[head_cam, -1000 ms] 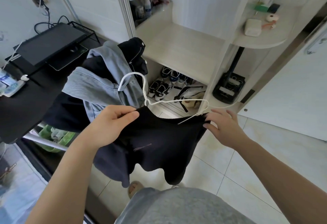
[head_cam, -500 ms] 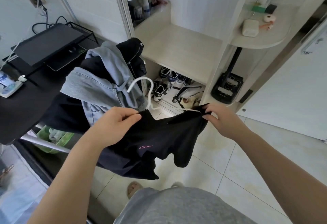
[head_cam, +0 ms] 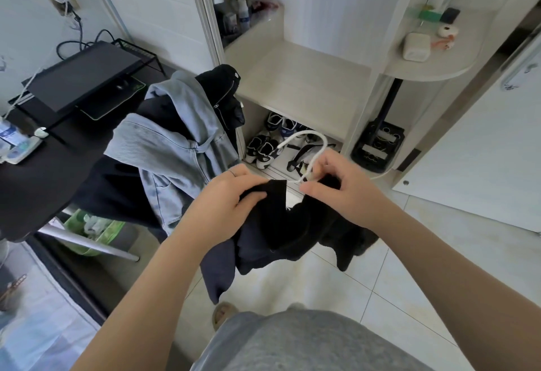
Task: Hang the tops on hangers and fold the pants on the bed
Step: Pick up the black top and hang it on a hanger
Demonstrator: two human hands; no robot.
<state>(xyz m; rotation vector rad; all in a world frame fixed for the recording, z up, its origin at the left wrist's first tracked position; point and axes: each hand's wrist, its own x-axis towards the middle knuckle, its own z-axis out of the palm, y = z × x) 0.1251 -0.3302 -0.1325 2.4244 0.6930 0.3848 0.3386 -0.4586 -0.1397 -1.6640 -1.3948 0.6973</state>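
The black top hangs in mid-air before the wardrobe, the left hand gripping its collar edge and the right hand pinching fabric against the white hanger, apparently to seat the garment.

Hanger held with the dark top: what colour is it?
The hanger is white, clearest in the head view, where its hook sticks up above the black top.

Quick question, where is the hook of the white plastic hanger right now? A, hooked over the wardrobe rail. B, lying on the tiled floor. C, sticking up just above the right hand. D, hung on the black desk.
C: the white plastic hanger curves up just above the right hand, which pinches its neck at the black top; the left hand grips the fabric.
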